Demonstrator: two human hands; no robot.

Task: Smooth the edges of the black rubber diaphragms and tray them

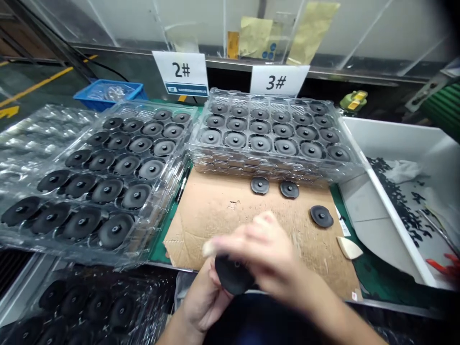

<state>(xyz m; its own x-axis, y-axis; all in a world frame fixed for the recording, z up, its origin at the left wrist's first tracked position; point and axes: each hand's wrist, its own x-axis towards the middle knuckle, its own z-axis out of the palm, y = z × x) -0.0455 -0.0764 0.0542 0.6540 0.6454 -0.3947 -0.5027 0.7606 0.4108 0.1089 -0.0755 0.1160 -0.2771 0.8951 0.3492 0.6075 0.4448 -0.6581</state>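
Note:
At the front edge of the work surface, my left hand (204,299) grips a round black rubber-looking disc (233,279) by its left side. Over that disc is my right hand (268,254), smeared by motion; whether its fingers hold anything cannot be made out. A pale tip shows at the end of one of its fingers. Beyond my hands, two similar discs, a left one (259,185) and a right one (289,189), lie on a cardboard sheet (208,206). A third loose disc (321,216) rests near the cardboard's right side.
Clear plastic trays of discs stand at left (143,225) and, stacked, at the back (230,160). A white bin (395,254) with small black parts and red-handled tool (443,266) is at right. A pale wedge (349,247) and blue basket (84,98) are also there.

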